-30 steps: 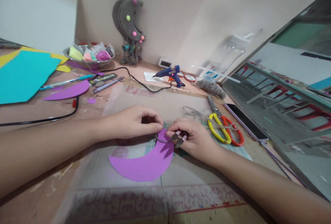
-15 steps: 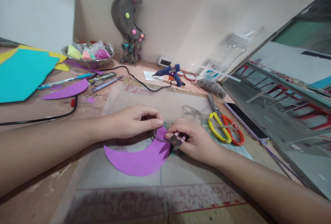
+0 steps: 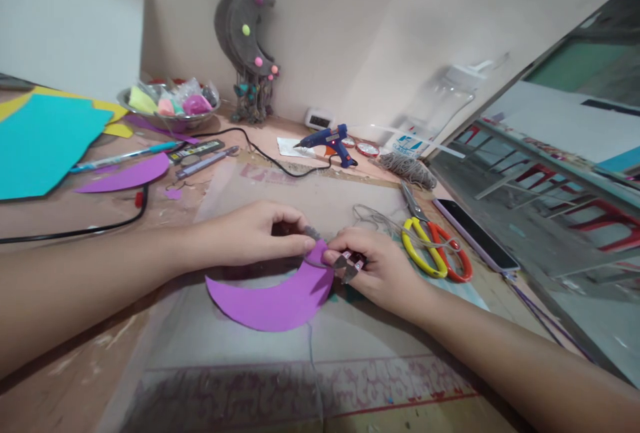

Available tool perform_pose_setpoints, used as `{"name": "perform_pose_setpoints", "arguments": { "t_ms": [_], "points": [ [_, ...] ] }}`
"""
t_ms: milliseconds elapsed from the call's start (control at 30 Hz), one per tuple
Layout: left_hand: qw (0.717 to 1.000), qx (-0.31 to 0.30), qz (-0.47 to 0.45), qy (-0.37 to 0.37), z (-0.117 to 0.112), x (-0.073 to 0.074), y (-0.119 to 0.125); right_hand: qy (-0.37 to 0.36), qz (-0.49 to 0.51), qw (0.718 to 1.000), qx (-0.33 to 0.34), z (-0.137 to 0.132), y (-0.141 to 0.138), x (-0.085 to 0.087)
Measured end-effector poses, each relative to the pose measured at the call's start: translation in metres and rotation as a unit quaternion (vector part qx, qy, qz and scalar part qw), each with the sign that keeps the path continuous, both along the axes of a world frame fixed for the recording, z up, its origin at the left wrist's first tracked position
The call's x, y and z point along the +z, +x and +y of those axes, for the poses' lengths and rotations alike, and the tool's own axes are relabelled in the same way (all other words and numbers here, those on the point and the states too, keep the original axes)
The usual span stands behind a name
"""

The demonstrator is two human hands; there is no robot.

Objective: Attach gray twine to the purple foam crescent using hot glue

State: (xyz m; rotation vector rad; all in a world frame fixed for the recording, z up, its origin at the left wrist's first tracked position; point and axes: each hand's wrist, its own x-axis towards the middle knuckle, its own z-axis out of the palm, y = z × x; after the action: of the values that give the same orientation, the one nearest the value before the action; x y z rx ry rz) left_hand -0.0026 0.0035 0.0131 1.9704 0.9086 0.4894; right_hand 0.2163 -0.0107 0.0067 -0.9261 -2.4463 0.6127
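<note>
A purple crescent cut-out [image 3: 273, 303], paper or foam sheet, lies with its broad curve toward me on a clear plastic sheet [image 3: 240, 380]. My left hand [image 3: 265, 233] is closed, thumb and forefinger pinching its upper tip. Dark grey yarn [image 3: 313, 261] passes across the crescent near that tip. Closed on the crescent's right edge is my right hand [image 3: 373, 263], with the yarn at its thumb. A small pink-and-grey piece [image 3: 351, 263] also sits in the right fingers; its kind is unclear. Loose grey yarn runs behind that hand to scissors with yellow and red handles [image 3: 435, 246].
Behind stand a blue glue gun [image 3: 325, 140] with a black cord, a grey yarn skein [image 3: 407, 170] and a finished grey moon hanging [image 3: 245, 33]. Leftward are a metal bowl [image 3: 170, 120], turquoise sheets [image 3: 45, 143] and pens. A phone [image 3: 475, 233] lies right.
The crescent has shifted slightly right and away from me. My left fingers have slid a little lower by its tip, and dark yarn now shows above them. My right hand stays nearly in place.
</note>
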Motion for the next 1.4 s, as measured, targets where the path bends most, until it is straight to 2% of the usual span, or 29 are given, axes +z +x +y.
{"name": "perform_pose_setpoints", "arguments": {
  "t_ms": [500, 867, 1400],
  "points": [
    [1.000, -0.006, -0.009, 0.008, 0.0011, -0.0009, -0.0015, -0.013, -0.012, 1.000, 0.006, -0.0007, -0.0010, 0.0016],
    [0.999, 0.016, -0.015, -0.029, -0.0002, -0.0017, -0.0002, -0.018, -0.016, 1.000, -0.010, -0.0007, -0.0010, 0.0019],
    [0.999, 0.011, -0.034, 0.007, 0.0002, -0.0014, -0.0009, -0.048, -0.029, 0.998, 0.005, 0.0003, -0.0006, 0.0019]
  ]
}}
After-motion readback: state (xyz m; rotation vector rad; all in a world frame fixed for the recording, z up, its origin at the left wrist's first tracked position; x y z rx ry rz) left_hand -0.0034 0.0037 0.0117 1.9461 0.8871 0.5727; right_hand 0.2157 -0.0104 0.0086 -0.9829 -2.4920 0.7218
